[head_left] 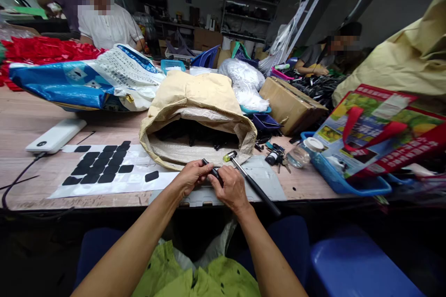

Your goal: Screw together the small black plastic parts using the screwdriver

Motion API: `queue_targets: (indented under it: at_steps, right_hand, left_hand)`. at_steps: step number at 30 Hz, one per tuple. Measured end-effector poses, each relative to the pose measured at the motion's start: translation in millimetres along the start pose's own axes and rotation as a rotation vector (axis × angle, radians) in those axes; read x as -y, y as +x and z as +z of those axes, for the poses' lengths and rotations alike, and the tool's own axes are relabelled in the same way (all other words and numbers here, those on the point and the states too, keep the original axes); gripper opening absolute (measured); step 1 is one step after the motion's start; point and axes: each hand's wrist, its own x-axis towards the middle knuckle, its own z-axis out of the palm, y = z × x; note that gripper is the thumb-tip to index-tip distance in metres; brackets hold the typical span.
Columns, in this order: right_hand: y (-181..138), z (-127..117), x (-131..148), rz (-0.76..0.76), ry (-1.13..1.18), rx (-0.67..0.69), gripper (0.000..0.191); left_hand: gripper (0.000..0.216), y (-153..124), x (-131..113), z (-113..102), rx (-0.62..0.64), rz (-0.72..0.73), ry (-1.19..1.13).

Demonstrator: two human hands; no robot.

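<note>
My left hand (193,176) and my right hand (231,186) are close together at the table's front edge. Between them is a small black rod-shaped part (215,174), with the fingers of both hands closed on it. Just right of my right hand lies a small hammer (256,187) with a yellow-green tip and black handle. Beyond my hands, an open tan sack (200,90) lies on its side with its mouth facing me, dark pieces inside. A flat grey sheet (266,176) lies under the hammer.
On the left are rows of black rounded patches (99,164) on white paper and a white power bank (56,135) with a cable. On the right stand a clear jar (298,156), keys (285,163) and a blue basket (348,184) holding a printed bag (383,125). Other people sit farther back.
</note>
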Motion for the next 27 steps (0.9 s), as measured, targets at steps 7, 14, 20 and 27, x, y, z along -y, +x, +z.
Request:
queue_targets:
  at_steps: [7,14,20,27]
  right_hand:
    - [-1.5,1.9,-5.1,0.010,0.091,-0.042,0.034]
    - [-0.5,-1.6,-0.9,0.002,0.084,-0.041,0.030]
    - [-2.3,-9.5,3.8,0.036,0.123,-0.053,0.024]
    - [-8.8,-21.8,0.5,0.045,0.330,-0.182,0.018]
  left_hand:
    - [0.059,-4.0,5.0,10.6,-0.068,0.049,0.015]
    - [0.058,-5.8,5.2,8.0,-0.003,0.020,-0.045]
    - [0.052,-6.4,4.1,6.4,0.023,0.009,-0.123]
    - [0.027,-8.6,-7.3,8.2,-0.068,-0.002,0.097]
